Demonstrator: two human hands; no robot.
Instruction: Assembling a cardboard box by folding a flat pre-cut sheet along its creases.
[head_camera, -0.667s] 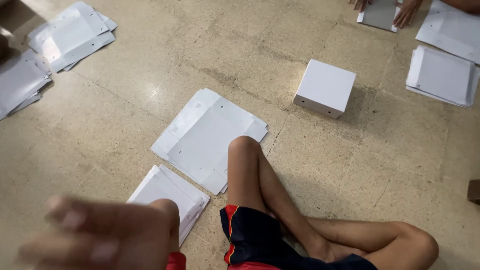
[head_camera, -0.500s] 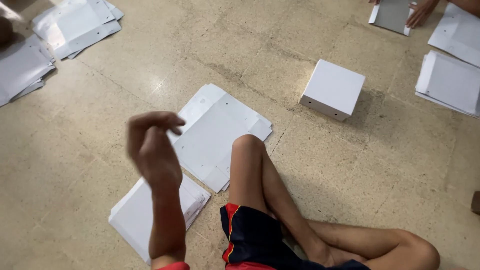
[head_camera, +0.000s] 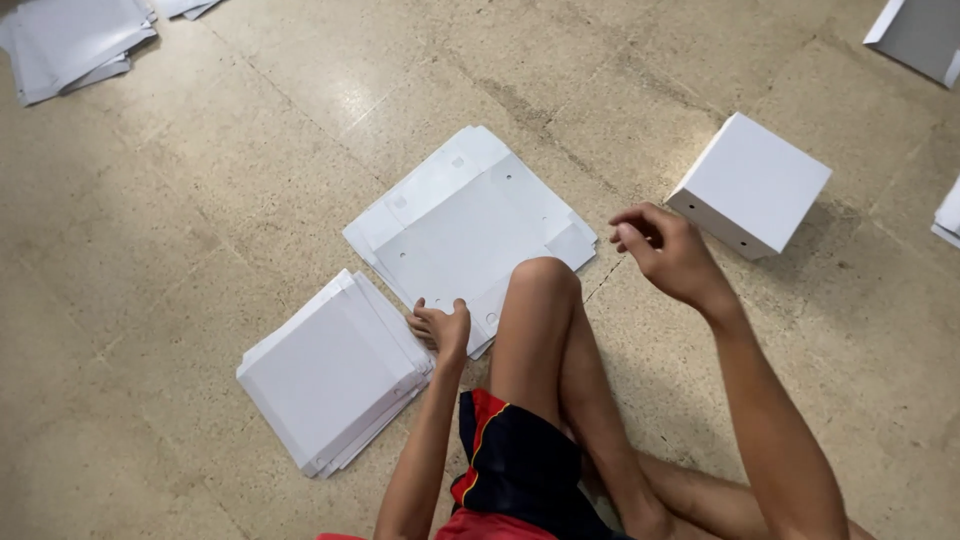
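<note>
While both hands, left (head_camera: 441, 328) and right (head_camera: 665, 252), curl empty, cardboard sheets (head_camera: 470, 225) strew the speckled floor (head_camera: 200, 210).

The person sits with one knee bent up between both arms. The left hand (head_camera: 441, 328) is down low beside that knee, arm stretched nearly straight forward, fingers curled and knuckles up — pressed flat-ish at the fingertips. The right hand (head_camera: 665, 250) is lifted higher and further out, forearm angling up from the lower right, wrist slightly bent, fingers loosely curled inward with the thumb tucked near them — holding nothing.
</note>
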